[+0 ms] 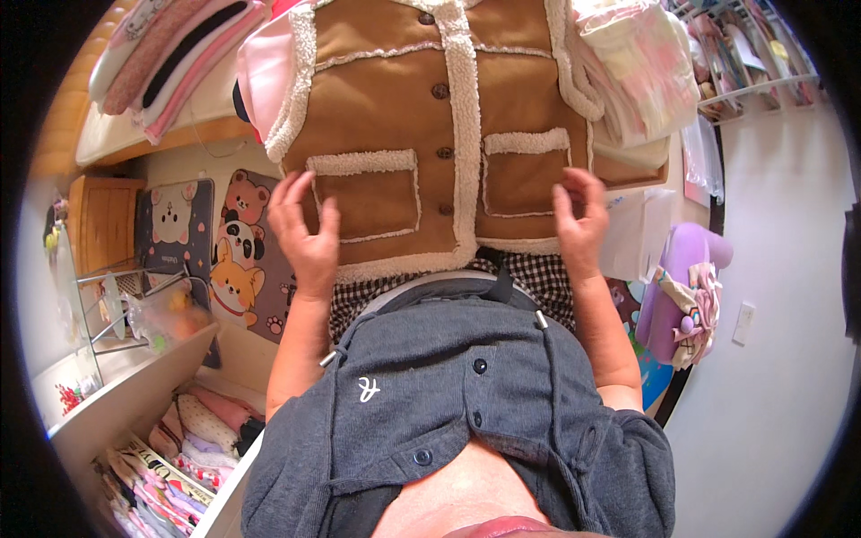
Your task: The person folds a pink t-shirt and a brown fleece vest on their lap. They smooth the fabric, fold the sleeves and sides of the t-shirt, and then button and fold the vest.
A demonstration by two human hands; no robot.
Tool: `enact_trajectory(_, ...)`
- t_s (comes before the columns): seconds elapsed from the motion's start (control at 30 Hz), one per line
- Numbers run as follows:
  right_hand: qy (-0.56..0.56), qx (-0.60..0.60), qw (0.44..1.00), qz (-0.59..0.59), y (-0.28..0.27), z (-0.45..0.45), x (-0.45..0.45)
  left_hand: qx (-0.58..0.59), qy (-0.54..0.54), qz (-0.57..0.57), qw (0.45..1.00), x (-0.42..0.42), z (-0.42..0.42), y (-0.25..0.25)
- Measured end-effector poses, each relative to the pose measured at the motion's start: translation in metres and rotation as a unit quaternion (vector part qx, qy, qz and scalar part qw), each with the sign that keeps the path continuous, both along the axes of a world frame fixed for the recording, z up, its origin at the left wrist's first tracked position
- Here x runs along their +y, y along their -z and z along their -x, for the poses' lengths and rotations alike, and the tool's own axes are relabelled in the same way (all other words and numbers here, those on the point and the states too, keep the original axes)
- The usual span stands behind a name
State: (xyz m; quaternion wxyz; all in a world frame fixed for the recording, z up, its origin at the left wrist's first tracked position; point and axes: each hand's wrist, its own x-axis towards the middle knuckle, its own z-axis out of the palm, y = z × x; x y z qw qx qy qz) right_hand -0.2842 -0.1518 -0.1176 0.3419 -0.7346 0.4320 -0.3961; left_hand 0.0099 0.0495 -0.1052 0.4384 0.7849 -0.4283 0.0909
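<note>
A brown vest (383,107) with cream fleece trim, dark buttons and two patch pockets lies spread out in front of me, its top cut off by the picture's edge. My left hand (304,222) is over its lower left side, beside the left pocket, with fingers curved and apart. Over the lower right side, by the other pocket, is my right hand (582,208), its thumb and fingers also apart. Neither hand shows anything in its grasp; whether the fingertips touch the vest I cannot tell. Black-and-white checked fabric (541,279) shows below the hem.
Folded clothes (181,60) lie at the upper left, folded pale fabric (639,67) at the upper right. An open drawer (144,376) holds clothes at the lower left, near a wire rack (87,316). Cartoon mats (235,269) lie beyond. A purple cushioned item (662,296) stands at right.
</note>
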Motion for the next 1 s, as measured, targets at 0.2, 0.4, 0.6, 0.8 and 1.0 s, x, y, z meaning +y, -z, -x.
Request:
enact_trajectory(0.2, 0.054, 0.071, 0.995, -0.047, 0.015, 0.036, -0.024, 0.449, 0.000, 0.011, 0.893, 0.036, -0.026, 0.036)
enact_trajectory(0.4, -0.054, -0.229, 0.908, -0.348, -0.034, 0.035, -0.007, 0.588, 0.065, 0.167, 0.789, 0.045, -0.011, 0.023)
enact_trajectory(0.6, -0.024, -0.181, 0.923, -0.340, -0.023, 0.063, -0.014, 0.543, -0.005, 0.094, 0.835, 0.044, -0.022, 0.026)
enact_trajectory(0.8, -0.002, -0.088, 0.947, -0.310, 0.005, 0.058, -0.023, 0.543, 0.016, 0.108, 0.833, 0.029, -0.020, 0.031)
enact_trajectory(1.0, 0.007, -0.117, 0.978, -0.173, -0.013, 0.021, -0.057, 0.512, 0.027, 0.167, 0.842, 0.007, -0.034, 0.006)
